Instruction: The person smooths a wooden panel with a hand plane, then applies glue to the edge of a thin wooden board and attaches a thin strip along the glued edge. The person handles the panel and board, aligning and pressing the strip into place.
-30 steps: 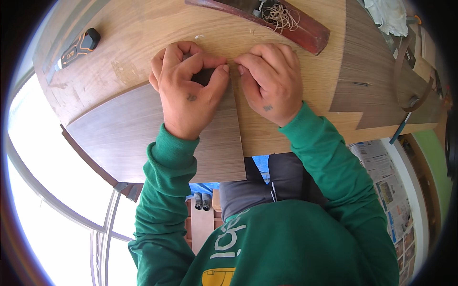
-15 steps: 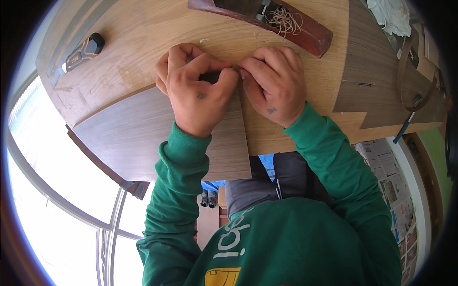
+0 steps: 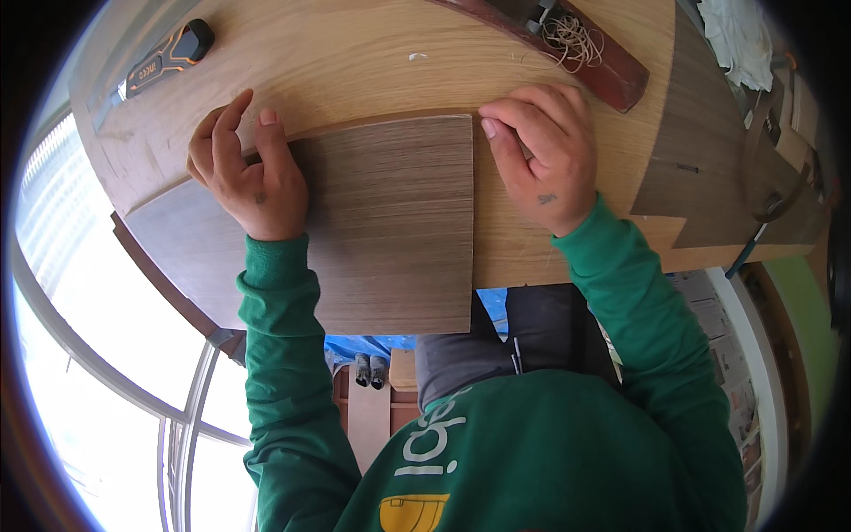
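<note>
A brown wood-grain panel (image 3: 390, 230) lies on the light wooden tabletop (image 3: 346, 62), its near edge overhanging the front. My left hand (image 3: 253, 177) is over the panel's far edge toward the left, with thumb and fingers apart and nothing in it. Just right of the panel's far right corner is my right hand (image 3: 551, 160). Its thumb and index fingertips come together in a pinch beside that corner, the other fingers curled. Whatever may be between those fingertips is too small to make out.
A red-brown wooden hand plane (image 3: 620, 82) with curled shavings (image 3: 573, 43) lies at the far right. At far left is a black and orange utility knife (image 3: 164, 64). Another dark wood-grain sheet (image 3: 678, 177), a screwdriver (image 3: 746, 253) and a white cloth (image 3: 737, 40) are on the right.
My hands were close together at the panel's far right corner. The left hand has moved left along the far edge and opened; the right stays near the corner, slightly farther right.
</note>
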Motion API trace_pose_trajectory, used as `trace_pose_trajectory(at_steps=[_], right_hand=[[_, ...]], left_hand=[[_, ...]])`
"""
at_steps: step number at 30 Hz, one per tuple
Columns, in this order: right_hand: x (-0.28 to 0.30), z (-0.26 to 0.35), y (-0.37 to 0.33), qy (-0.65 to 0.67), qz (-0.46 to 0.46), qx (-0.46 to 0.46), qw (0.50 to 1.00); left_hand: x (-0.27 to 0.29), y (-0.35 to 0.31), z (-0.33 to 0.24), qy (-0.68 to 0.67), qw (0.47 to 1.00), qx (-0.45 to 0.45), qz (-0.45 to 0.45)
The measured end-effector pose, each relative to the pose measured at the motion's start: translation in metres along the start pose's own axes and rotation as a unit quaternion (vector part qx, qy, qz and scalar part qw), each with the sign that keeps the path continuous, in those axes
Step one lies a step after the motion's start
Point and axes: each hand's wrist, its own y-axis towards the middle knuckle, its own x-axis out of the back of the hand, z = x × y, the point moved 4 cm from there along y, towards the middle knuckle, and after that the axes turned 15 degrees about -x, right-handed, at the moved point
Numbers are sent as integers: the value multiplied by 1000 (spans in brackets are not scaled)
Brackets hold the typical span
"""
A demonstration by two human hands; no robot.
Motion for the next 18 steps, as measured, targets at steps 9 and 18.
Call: trace_pose_trajectory(at_steps=[9, 18], right_hand=[[3, 17, 7, 283, 201, -466, 814], [-4, 31, 3, 352, 129, -590, 715]], left_hand=[[-9, -11, 12, -19, 999, 33, -13], [-11, -12, 13, -41, 998, 40, -34]])
